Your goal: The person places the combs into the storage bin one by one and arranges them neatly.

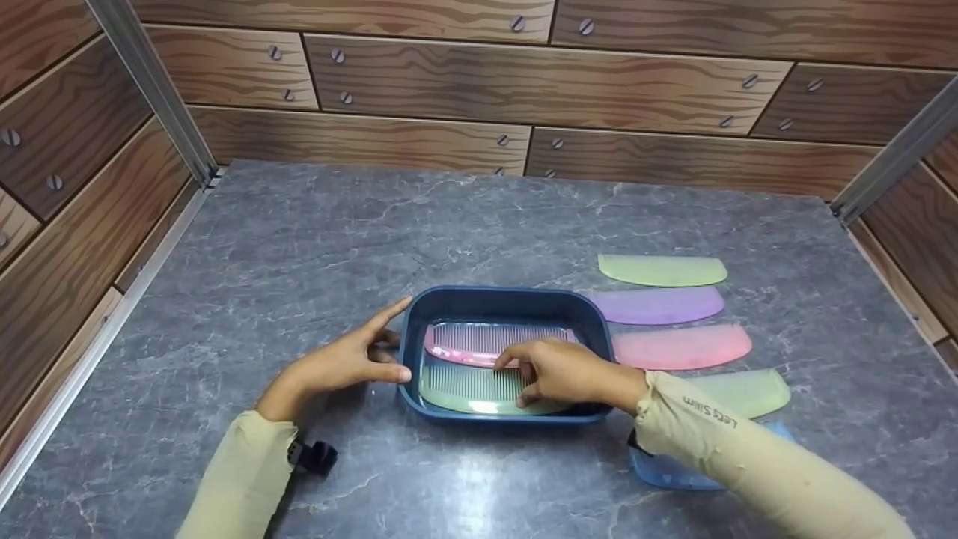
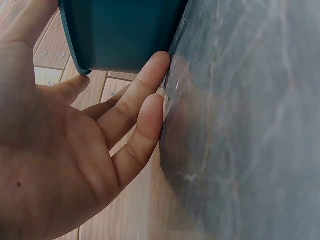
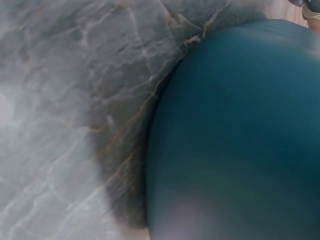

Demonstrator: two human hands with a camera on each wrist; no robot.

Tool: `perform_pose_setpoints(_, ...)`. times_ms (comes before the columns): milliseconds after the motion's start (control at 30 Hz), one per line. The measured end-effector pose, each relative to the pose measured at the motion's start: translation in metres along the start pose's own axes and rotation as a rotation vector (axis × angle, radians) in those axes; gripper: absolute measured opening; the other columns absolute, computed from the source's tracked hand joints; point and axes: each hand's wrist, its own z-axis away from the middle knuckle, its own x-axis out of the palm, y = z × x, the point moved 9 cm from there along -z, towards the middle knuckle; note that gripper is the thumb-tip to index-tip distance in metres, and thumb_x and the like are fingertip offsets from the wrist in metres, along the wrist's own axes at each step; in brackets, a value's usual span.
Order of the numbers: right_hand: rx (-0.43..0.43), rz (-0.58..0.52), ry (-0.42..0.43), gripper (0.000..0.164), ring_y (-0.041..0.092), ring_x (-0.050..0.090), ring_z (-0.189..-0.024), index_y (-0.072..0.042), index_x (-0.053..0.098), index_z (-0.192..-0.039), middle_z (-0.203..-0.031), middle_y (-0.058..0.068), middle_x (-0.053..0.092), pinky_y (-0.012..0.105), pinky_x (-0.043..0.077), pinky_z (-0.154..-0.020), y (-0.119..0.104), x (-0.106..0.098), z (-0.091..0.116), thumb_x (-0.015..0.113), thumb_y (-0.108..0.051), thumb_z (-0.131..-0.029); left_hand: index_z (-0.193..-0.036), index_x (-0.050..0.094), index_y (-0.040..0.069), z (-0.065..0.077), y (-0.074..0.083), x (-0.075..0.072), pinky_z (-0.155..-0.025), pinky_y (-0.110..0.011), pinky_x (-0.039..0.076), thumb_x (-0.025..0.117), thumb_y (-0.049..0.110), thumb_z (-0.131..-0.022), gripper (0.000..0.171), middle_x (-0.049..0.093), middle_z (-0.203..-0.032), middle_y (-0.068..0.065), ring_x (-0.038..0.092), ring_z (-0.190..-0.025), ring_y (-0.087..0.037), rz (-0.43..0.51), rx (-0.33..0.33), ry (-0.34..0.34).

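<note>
A dark blue plastic basin (image 1: 509, 296) stands on the table with two combs inside. The pink comb (image 1: 460, 355) lies nearer the back, its teeth toward the far wall. In front of it is the light green comb (image 1: 449, 397). Reaching into the basin, my right hand (image 1: 561, 370) pinches the green comb, index fingertip by its teeth and thumb at its curved spine. My left hand (image 1: 344, 363) is at the basin's left side, thumb on the rim and fingers loosely spread along the outer wall. In the right wrist view only the basin's outer wall (image 3: 235, 130) shows large, without the hand.
Right of the basin, comb-shaped translucent pieces form a column: pale green (image 1: 662, 271), purple (image 1: 658, 305), pink (image 1: 685, 346), another green (image 1: 748, 393) and blue (image 1: 677, 473). My right sleeve (image 1: 718, 427) partly covers the nearest two. Wood-patterned panels (image 1: 449, 82) wall the grey marbled table (image 1: 337, 224).
</note>
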Motion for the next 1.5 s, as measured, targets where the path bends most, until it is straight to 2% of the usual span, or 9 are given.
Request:
perform_pose_setpoints(267,0.009,0.013,-0.016,0.045,0.004,0.05,-0.067,-0.017,0.068,-0.113,-0.074,-0.004,0.06,0.023,0.041,-0.059,0.002,0.002,0.001,0.085,-0.025,-0.072,-0.157,0.003,0.022,-0.001,0.0,0.0,-0.097,-0.039,0.049,0.076,0.03,-0.084,0.103,0.047,-0.135,-0.029,0.061,-0.112,-0.032,-0.01,-0.008,-0.001)
perform_pose_setpoints(533,-0.031,0.025,-0.001,0.044,0.006,0.054,-0.074,-0.016,0.069,-0.113,-0.08,-0.003,0.063,0.023,0.044,-0.066,0.001,-0.002,0.004,0.084,-0.028,-0.073,-0.157,0.003,0.021,-0.001,0.0,0.001,-0.095,-0.036,0.051,0.075,0.029,-0.084,0.103,0.047,-0.135,-0.03,0.062,-0.11,-0.032,0.001,-0.004,-0.011)
perform_pose_setpoints(800,-0.013,-0.292,-0.011,0.033,0.008,0.054,-0.072,-0.004,0.068,-0.111,-0.083,0.006,0.063,0.019,0.049,-0.066,0.001,-0.021,0.017,0.077,-0.012,-0.08,-0.157,0.002,0.021,-0.001,0.0,0.001,-0.093,-0.036,0.052,0.075,0.027,-0.084,0.103,0.046,-0.134,-0.031,0.062,-0.108,-0.031,0.012,0.004,-0.013)
perform_pose_setpoints(1033,-0.012,-0.333,0.029,0.035,0.012,0.056,-0.075,0.001,0.065,-0.113,-0.089,0.014,0.063,0.021,0.051,-0.068,0.007,-0.049,0.036,0.075,-0.013,-0.083,-0.157,0.003,0.02,-0.001,0.0,-0.001,-0.092,-0.035,0.052,0.075,0.028,-0.084,0.103,0.047,-0.134,-0.031,0.063,-0.107,-0.03,-0.003,0.0,-0.009)
perform_pose_setpoints(1300,0.038,-0.345,0.04,0.035,0.01,0.053,-0.077,-0.003,0.064,-0.116,-0.09,0.007,0.061,0.02,0.048,-0.068,0.018,-0.071,0.056,0.073,-0.017,-0.086,-0.157,0.002,0.02,-0.001,-0.001,0.0,-0.094,-0.037,0.052,0.076,0.028,-0.084,0.103,0.047,-0.133,-0.031,0.062,-0.108,-0.031,-0.01,0.003,-0.006)
perform_pose_setpoints(1500,0.021,-0.349,0.026,0.036,0.009,0.056,-0.08,-0.004,0.063,-0.119,-0.095,0.008,0.062,0.022,0.05,-0.072,0.026,-0.08,0.071,0.072,-0.018,-0.087,-0.157,0.003,0.019,-0.001,0.0,0.001,-0.094,-0.035,0.05,0.075,0.029,-0.085,0.103,0.047,-0.133,-0.03,0.062,-0.108,-0.03,-0.003,0.001,-0.009)
